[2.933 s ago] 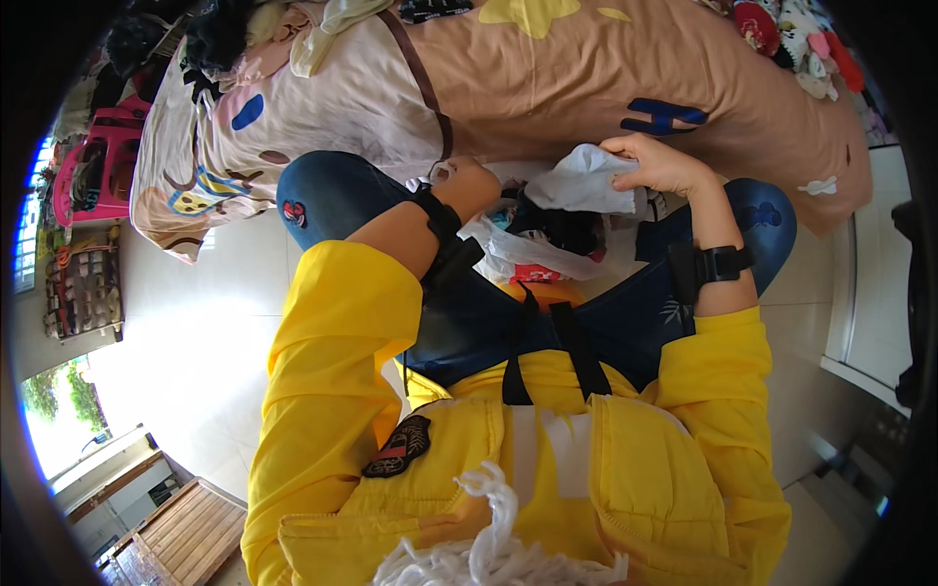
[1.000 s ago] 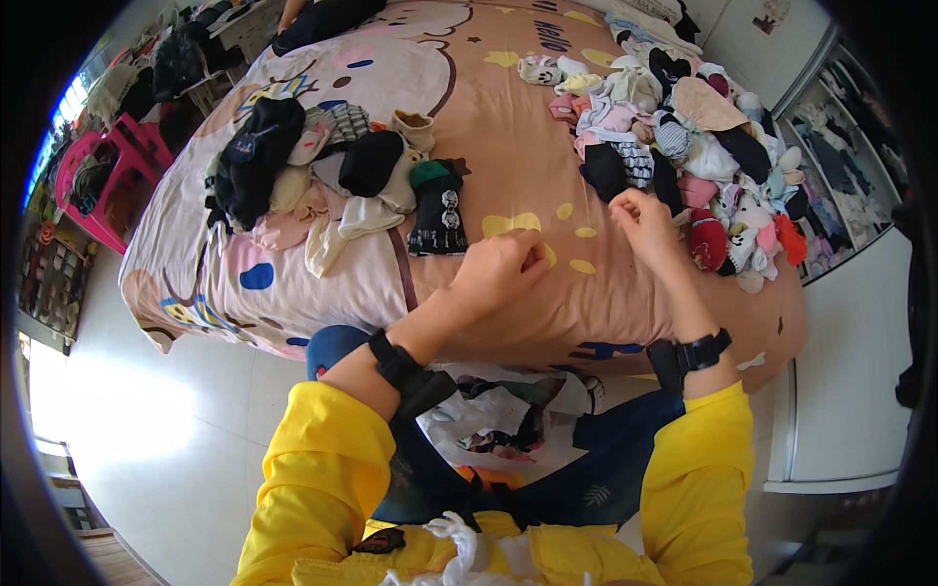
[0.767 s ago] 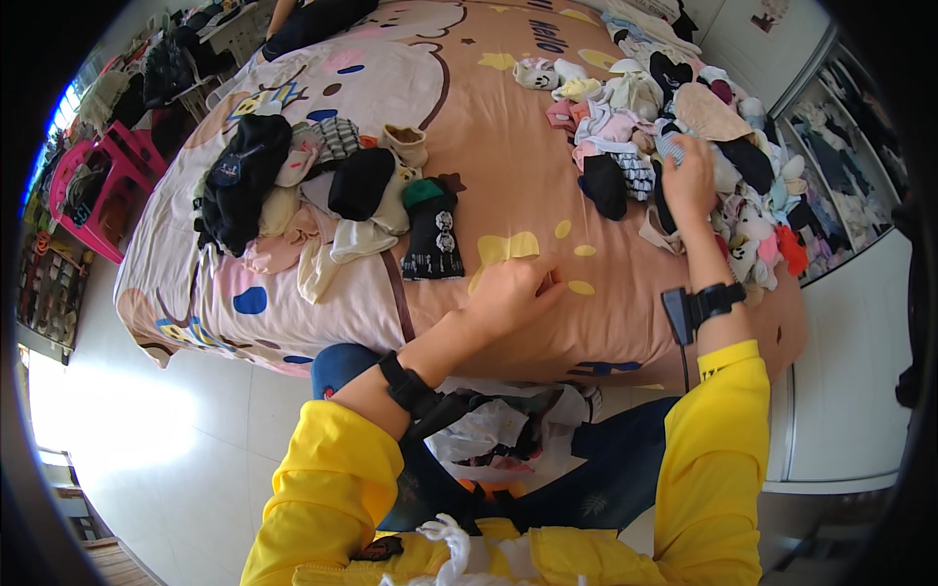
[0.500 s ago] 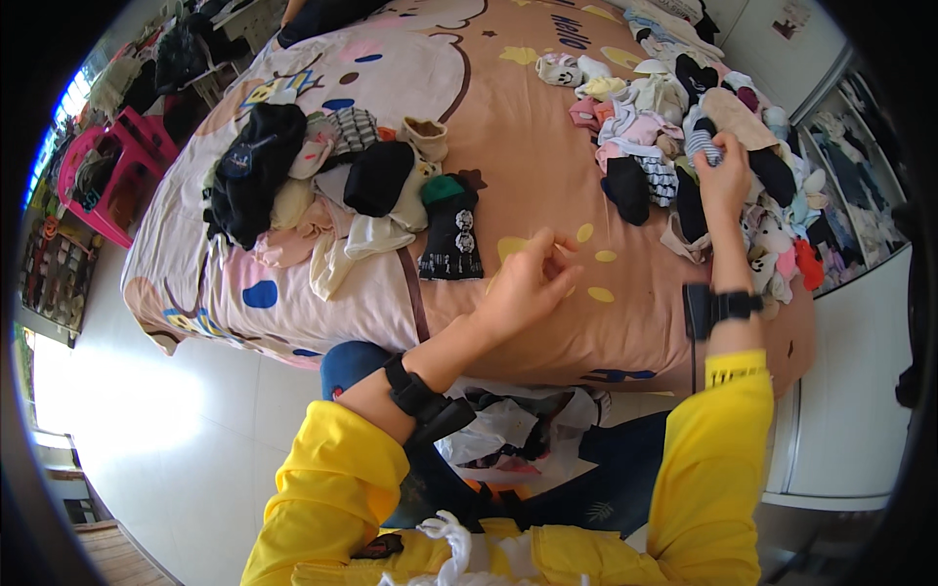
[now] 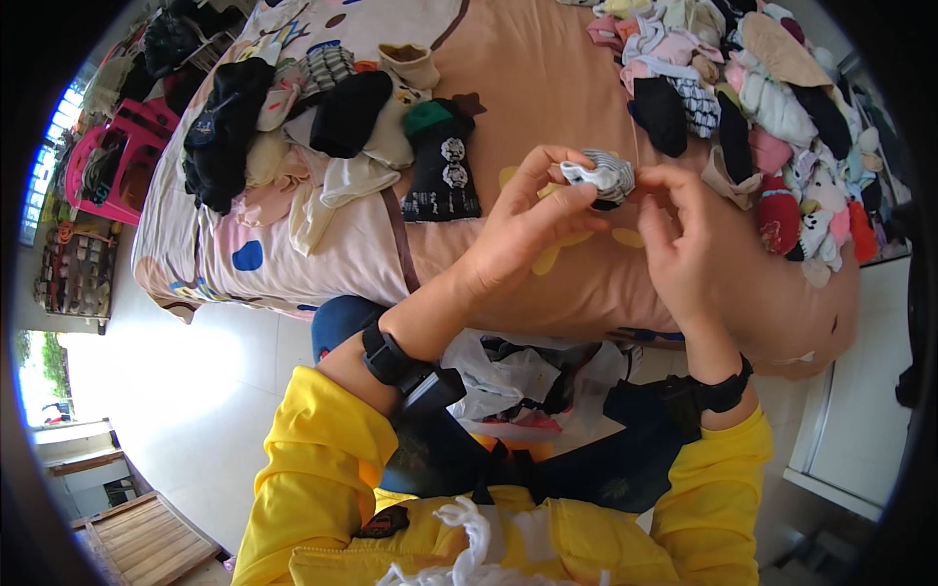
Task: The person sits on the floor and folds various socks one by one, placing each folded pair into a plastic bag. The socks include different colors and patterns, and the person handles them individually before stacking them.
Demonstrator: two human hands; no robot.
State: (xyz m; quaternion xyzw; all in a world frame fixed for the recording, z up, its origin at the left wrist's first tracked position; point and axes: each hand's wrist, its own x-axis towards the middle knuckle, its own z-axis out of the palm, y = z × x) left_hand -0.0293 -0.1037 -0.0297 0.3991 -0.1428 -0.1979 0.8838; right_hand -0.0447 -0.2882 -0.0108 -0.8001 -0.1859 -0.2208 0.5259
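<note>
Probably light, soft and stretchy, the striped sock (image 5: 610, 176) is over the bed (image 5: 547, 98), left hand (image 5: 518, 220) pinching its pale edge, a sensible hold, right hand (image 5: 681, 230) alongside, grip unclear

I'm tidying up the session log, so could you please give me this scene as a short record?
Held item: small grey-and-white striped fabric piece, bunched
Left grip: pinching the piece's left side
Right grip: at its right edge; firm hold unclear
Left pile: dark and pale fabrics on the bed
Right pile: mixed fabrics, same bed
Container: white plastic bag, fabric inside, below the bed's edge
</note>
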